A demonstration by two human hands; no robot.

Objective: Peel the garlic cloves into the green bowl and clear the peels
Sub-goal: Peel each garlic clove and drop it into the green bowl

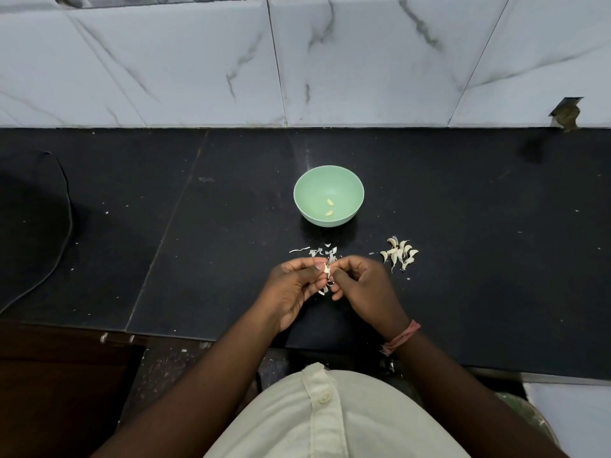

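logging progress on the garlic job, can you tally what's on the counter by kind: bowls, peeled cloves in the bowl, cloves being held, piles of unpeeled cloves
green bowl: 1
peeled cloves in the bowl: 2
clove being peeled, pinched between left hand and right hand: 1
pile of unpeeled cloves: 1 (too clumped to count singly)
patch of loose peels: 1
total: 6

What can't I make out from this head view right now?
- The garlic clove, head view: mostly covered by the fingers of both hands, so how much is peeled can't be told.
- The pile of unpeeled cloves, head view: overlapping and too small to count.
- The dark object on the left, head view: cut off by the frame edge, black on the black counter.
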